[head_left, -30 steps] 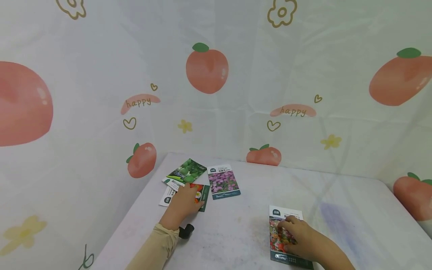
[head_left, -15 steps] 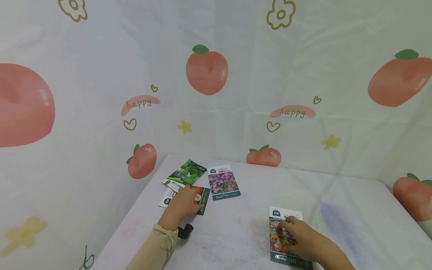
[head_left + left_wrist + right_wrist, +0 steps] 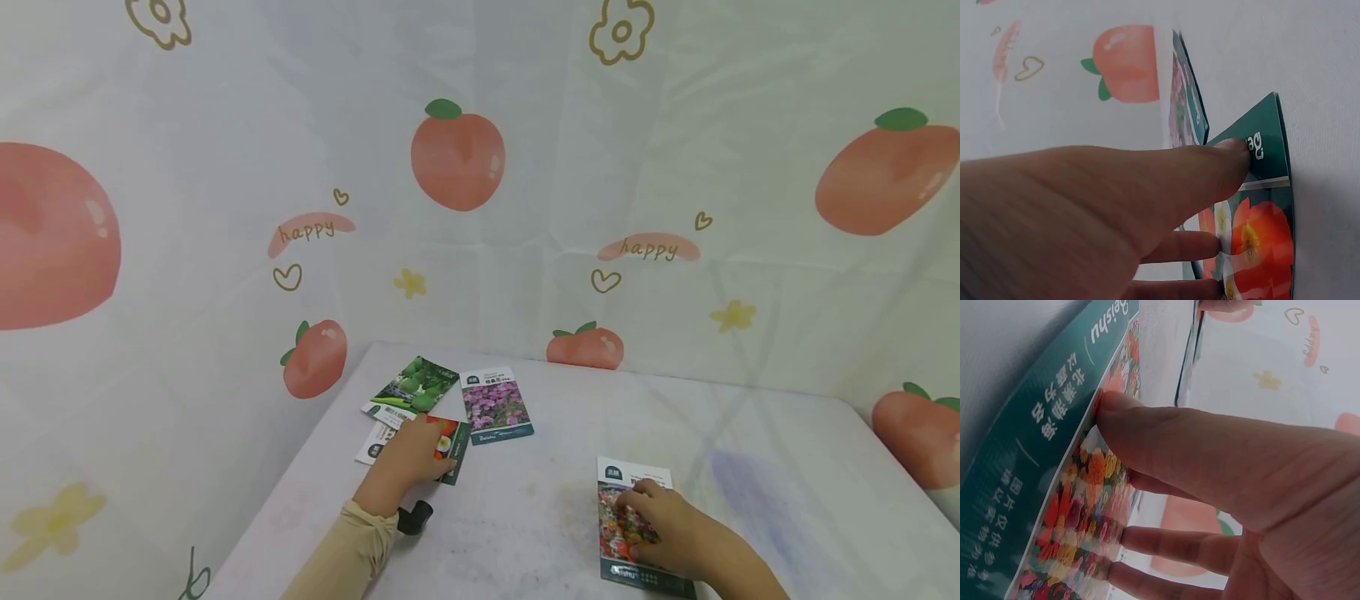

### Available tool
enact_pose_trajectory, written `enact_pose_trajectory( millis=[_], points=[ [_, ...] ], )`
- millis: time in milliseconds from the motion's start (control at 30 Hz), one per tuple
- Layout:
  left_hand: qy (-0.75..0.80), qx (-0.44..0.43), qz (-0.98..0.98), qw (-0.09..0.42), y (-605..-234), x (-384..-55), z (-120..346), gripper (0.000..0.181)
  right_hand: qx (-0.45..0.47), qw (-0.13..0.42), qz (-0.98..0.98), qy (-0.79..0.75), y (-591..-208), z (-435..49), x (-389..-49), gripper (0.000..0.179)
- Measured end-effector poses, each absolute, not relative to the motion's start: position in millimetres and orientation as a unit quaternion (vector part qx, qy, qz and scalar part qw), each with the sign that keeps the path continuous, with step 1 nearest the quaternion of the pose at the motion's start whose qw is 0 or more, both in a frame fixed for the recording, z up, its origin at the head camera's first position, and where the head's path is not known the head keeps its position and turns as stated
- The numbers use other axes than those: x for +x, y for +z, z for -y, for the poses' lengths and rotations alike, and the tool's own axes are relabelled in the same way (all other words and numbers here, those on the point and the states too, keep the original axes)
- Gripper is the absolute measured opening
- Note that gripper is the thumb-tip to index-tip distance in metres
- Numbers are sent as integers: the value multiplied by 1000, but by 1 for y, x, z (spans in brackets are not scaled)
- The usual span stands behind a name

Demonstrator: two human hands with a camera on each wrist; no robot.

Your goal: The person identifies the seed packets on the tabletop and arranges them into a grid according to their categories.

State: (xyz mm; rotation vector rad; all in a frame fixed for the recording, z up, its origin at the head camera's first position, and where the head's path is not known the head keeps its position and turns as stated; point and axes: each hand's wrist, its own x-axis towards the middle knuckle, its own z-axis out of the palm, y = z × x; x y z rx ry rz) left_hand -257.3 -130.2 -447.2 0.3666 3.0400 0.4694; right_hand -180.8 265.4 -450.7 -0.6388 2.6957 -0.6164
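My left hand (image 3: 408, 454) rests on a seed packet with orange poppies (image 3: 461, 452). In the left wrist view its thumb presses on the packet's dark green end, with two fingertips (image 3: 1207, 245) on the flower picture. Part of another packet (image 3: 367, 447), mostly hidden, lies under that hand. My right hand (image 3: 671, 525) rests on a seed packet with mixed bright flowers (image 3: 617, 533), near the front right. In the right wrist view its thumb and spread fingers touch the packet's printed face (image 3: 1088, 500).
Behind my left hand lies a seed packet with round green fruit (image 3: 416, 385), overlapping the packets there. Beside it is a packet with purple flowers (image 3: 497, 407). A small black piece (image 3: 414, 517) shows at my left wrist. A peach-printed cloth (image 3: 525, 283) hangs behind the white table (image 3: 517, 533).
The poppy packet under my left hand has shifted slightly towards me and to the right. My right hand and its packet have stayed put.
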Motion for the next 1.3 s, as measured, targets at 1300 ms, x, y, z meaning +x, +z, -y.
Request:
enact_pose_trajectory(
  millis=[1300],
  points=[
    [136,163,-976,58,-445,-248,115,56,-235,144,-937,-215,-456,-267,-181,40]
  ],
)
